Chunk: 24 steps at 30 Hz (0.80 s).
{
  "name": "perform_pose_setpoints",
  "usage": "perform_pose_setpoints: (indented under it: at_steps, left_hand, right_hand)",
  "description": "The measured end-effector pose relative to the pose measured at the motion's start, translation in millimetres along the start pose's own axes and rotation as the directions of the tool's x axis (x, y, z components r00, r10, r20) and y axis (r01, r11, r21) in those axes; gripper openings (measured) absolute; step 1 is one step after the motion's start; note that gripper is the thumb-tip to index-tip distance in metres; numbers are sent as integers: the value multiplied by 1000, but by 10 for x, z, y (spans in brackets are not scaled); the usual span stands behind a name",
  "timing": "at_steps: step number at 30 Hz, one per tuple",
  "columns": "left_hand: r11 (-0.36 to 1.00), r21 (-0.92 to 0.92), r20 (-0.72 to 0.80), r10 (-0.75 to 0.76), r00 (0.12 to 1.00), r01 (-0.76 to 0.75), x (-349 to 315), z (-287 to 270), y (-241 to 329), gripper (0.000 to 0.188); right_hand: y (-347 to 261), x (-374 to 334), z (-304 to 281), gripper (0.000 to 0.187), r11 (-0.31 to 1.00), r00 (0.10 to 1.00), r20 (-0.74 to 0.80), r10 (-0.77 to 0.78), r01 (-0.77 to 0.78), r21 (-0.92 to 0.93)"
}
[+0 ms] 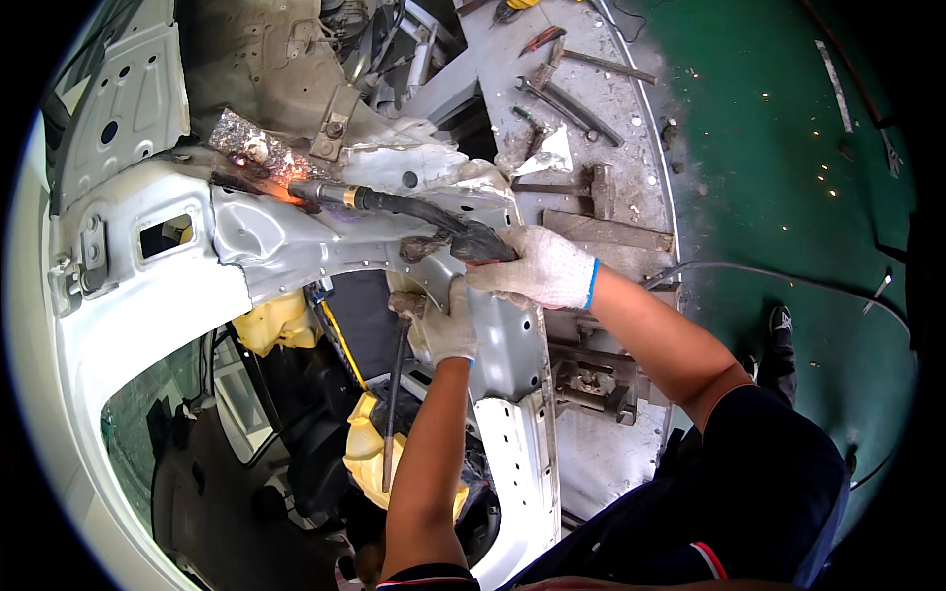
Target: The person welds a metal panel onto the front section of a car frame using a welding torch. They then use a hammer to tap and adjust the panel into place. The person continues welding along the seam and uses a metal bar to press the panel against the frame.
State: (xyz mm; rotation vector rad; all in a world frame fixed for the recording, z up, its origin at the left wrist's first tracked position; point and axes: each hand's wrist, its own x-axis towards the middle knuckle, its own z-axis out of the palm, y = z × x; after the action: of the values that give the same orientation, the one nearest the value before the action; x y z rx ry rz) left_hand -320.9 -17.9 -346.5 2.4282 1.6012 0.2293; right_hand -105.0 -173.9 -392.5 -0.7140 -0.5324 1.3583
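My right hand, in a white knit glove with a blue cuff, is closed around the handle of a black welding torch. The torch's metal nozzle points left at a glowing orange spot on the silver car body panel. Below it, my gloved left hand is closed on a hammer near its head, with the dark handle hanging down over the window opening. Its fingertips are partly hidden, close to the right hand and the panel.
On the metal bench at right lie a hammer, a wrench and scrap metal. A black cable crosses the green floor, where sparks show. Yellow foam pieces sit inside the car. Another shoe shows at right.
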Motion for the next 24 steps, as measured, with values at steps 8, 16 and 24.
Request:
perform_pose_setpoints:
  at_steps: [8,16,24]
  left_hand:
    - [1000,26,-16,-15,1000,15,-83,-89,279,69]
    - [992,90,-55,91,994,-85,-67,-32,99,72]
    - [989,116,47,-102,994,96,-157,-219,263,89]
  right_hand:
    - [-194,203,85,40,999,999,32,-32,30,42]
    - [-430,10,225,44,999,999,-25,39,-39,8]
    - [-324,-1,448,35,999,991,-128,45,-44,11]
